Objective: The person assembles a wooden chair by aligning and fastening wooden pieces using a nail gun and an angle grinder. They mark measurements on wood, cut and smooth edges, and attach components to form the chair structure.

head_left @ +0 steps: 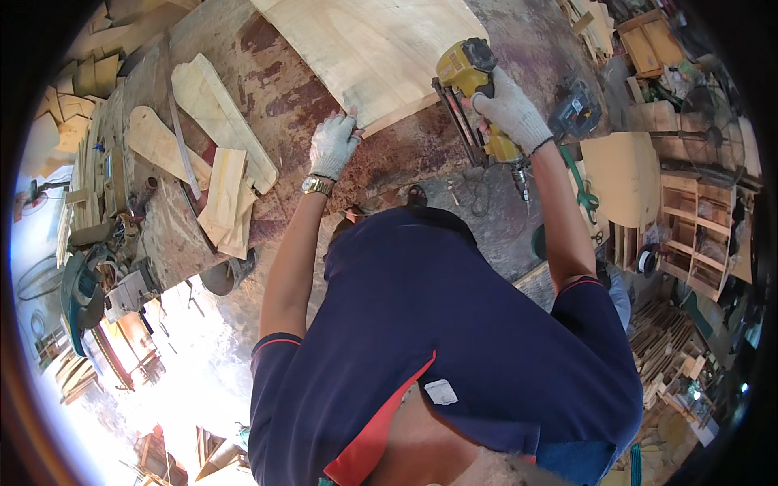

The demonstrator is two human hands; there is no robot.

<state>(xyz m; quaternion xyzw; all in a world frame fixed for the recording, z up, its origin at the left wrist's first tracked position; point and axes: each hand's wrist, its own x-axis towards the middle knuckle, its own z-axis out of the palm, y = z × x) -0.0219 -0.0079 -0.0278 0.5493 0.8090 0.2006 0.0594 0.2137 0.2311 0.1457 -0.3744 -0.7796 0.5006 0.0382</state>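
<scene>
A pale wooden board (381, 57) lies on the worn workbench (275, 89). My left hand (334, 144), in a white knit glove, is at the board's near left corner, its bent fingers gripping the edge. A yellow and black nail gun (463, 68) is in my right hand (510, 113), also gloved, with the fingers wrapped round its handle. The gun stands at the board's near right corner, and its slim magazine points back toward me. An air fitting (521, 183) hangs from the handle's lower end.
Shaped wooden pieces (223, 121) and short offcuts (228, 194) lie left on the bench, with a long thin metal strip (180, 121) across them. A blue and black power tool (575, 109) sits right of my right hand. Green-handled scissors (585, 197) and a wooden rack (693, 227) are farther right.
</scene>
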